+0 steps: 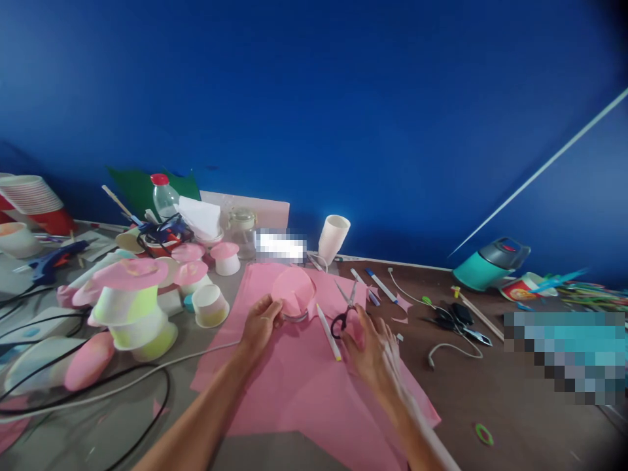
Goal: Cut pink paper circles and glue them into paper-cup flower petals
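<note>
We get one head view, close, looking forward and down: table point(515, 418) across the lower frame, blue wall point(343, 98) filling the top.

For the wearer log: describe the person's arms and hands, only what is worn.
Both forearms are bare, no sleeves in view. The left hand and right hand wear no gloves, and no watch or bracelet shows. Rings on the fingers cannot be told through the blur.
</note>
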### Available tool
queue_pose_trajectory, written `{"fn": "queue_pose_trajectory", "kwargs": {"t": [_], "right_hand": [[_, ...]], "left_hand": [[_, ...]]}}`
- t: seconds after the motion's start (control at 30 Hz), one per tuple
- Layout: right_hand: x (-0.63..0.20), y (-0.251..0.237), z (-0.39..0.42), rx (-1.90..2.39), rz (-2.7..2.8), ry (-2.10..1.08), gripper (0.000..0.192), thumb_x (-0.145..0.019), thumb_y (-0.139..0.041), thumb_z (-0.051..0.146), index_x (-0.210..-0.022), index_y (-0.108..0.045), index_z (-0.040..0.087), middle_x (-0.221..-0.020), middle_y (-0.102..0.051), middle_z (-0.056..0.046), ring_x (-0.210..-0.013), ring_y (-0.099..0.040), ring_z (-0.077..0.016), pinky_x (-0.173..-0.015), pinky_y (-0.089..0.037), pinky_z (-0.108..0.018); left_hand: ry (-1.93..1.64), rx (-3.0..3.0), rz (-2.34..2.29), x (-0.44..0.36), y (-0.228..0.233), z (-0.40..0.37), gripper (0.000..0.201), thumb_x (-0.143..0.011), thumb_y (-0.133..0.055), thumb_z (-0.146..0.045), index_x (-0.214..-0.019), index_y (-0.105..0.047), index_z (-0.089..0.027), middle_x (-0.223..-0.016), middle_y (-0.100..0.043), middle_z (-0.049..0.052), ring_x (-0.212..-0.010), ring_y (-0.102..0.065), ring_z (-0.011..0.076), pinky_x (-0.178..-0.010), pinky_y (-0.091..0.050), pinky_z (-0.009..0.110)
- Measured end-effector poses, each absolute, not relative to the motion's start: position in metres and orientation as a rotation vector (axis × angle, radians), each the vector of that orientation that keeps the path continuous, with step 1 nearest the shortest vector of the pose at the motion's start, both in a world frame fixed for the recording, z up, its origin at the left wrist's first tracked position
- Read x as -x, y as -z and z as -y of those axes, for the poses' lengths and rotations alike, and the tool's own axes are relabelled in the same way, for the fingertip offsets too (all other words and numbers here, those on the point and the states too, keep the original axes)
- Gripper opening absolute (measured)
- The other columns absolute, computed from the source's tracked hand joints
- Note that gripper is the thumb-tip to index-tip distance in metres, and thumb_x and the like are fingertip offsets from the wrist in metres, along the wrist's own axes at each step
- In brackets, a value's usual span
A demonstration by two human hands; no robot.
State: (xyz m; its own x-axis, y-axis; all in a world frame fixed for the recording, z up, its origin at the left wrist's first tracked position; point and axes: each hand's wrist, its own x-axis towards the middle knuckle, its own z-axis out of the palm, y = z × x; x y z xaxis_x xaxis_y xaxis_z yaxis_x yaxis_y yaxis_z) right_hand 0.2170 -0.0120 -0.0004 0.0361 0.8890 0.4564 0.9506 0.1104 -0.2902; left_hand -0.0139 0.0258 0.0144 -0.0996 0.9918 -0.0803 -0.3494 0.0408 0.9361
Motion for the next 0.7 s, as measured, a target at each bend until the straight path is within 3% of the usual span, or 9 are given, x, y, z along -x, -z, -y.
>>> {"fn": "queue_pose_trajectory", "kwargs": {"t": [0.27, 0.37, 0.43, 0.53, 0.7], "right_hand": [[-0.221, 0.012, 0.005, 1.855, 1.873, 0.000, 0.055, -0.085, -0.057, 0.025, -0.139, -0.050, 0.018, -0.121, -0.057, -0.018, -0.093, -0.062, -0.0288, -0.071, -0.053, -0.038], [-0.218, 0.006, 0.008, 1.743, 1.786, -0.036, 0.049, -0.087, -0.054, 0.029, -0.135, -0.055, 0.018, -0.127, -0.052, -0.018, -0.095, -0.062, -0.0272, -0.070, -0.054, -0.037], [-0.215, 0.000, 0.010, 1.611, 1.736, -0.074, 0.041, -0.089, -0.052, 0.032, -0.125, -0.062, 0.016, -0.120, -0.056, -0.017, -0.086, -0.062, -0.0242, -0.071, -0.054, -0.037], [-0.207, -0.008, 0.015, 1.421, 1.655, -0.339, 0.034, -0.093, -0.050, 0.038, -0.113, -0.067, 0.016, -0.092, -0.066, -0.011, -0.069, -0.059, -0.0185, -0.066, -0.052, -0.032], [-0.194, -0.017, 0.020, 1.193, 1.493, -0.823, 0.040, -0.092, -0.051, 0.052, -0.104, -0.067, 0.017, -0.085, -0.066, -0.007, -0.078, -0.061, -0.0197, -0.067, -0.051, -0.029]], "left_hand": [[-1.350, -0.890, -1.085, 0.013, -0.019, -0.026, 0.038, -0.066, -0.074, -0.041, -0.053, -0.046, -0.019, -0.047, -0.043, -0.009, -0.043, -0.036, 0.0056, -0.048, -0.031, 0.021], [-1.342, -0.901, -1.086, 0.014, -0.018, -0.027, 0.038, -0.066, -0.074, -0.043, -0.055, -0.046, -0.020, -0.047, -0.043, -0.008, -0.044, -0.036, 0.0061, -0.048, -0.029, 0.021], [-1.339, -0.908, -1.084, 0.014, -0.017, -0.025, 0.038, -0.069, -0.072, -0.044, -0.057, -0.045, -0.020, -0.048, -0.043, -0.009, -0.045, -0.035, 0.0065, -0.048, -0.028, 0.021], [-1.286, -0.943, -1.064, 0.012, -0.016, -0.021, 0.038, -0.073, -0.069, -0.043, -0.057, -0.043, -0.020, -0.049, -0.041, -0.008, -0.047, -0.034, 0.0071, -0.048, -0.027, 0.022], [-1.066, -1.040, -1.018, 0.003, -0.014, -0.009, 0.034, -0.074, -0.071, -0.037, -0.057, -0.048, -0.019, -0.050, -0.041, -0.006, -0.046, -0.032, 0.0079, -0.046, -0.021, 0.024]]}}
